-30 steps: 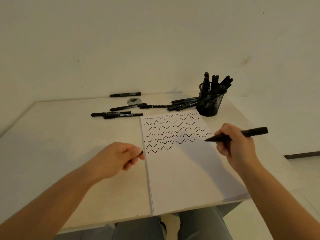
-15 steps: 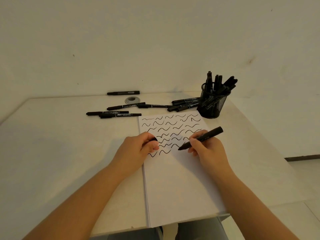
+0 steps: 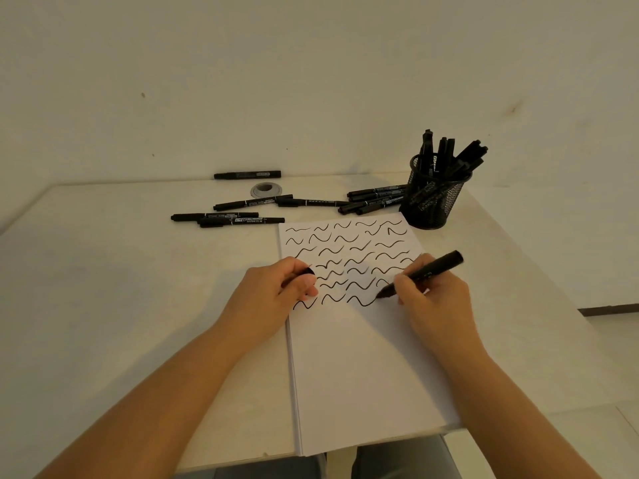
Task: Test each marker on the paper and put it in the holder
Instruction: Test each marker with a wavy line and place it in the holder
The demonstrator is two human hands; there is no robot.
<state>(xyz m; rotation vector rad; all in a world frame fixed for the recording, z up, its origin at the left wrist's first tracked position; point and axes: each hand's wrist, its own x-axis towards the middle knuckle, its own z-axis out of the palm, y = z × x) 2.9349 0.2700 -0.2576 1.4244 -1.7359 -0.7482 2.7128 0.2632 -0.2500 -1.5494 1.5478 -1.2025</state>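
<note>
My right hand point(image 3: 432, 302) grips a black marker point(image 3: 435, 269) whose tip touches the white paper point(image 3: 363, 368) at the end of a fresh wavy line in the bottom row. My left hand point(image 3: 273, 299) rests on the paper's left edge and pinches the marker's black cap point(image 3: 307, 272). Rows of black squiggles cover the upper part of the sheet. The black mesh holder point(image 3: 437, 202) stands at the paper's far right corner with several markers upright in it.
Several loose black markers point(image 3: 242, 221) lie on the white table point(image 3: 121, 288) behind the paper, one point(image 3: 247, 174) by the wall. A grey tape roll point(image 3: 266, 190) sits among them. The table's front edge runs just below the paper.
My right hand brought the marker down from the right onto the paper and drew a new squiggle. My left hand slid onto the paper's left edge with the cap.
</note>
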